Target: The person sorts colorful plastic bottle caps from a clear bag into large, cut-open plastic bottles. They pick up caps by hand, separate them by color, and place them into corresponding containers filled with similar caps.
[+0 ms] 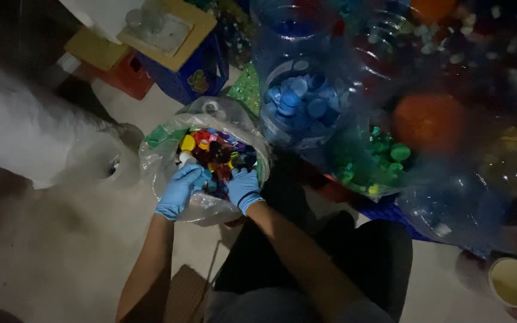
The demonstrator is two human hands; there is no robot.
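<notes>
Seen from above, 2 hands in blue gloves dig into a clear plastic bag (163, 157) full of mixed bottle caps (216, 152) on the floor. The left hand (179, 190) and right hand (244, 189) rest among the caps; whether either one grasps anything cannot be told. Behind stand clear jugs, one with blue caps (297, 100), one with green caps (378, 160).
</notes>
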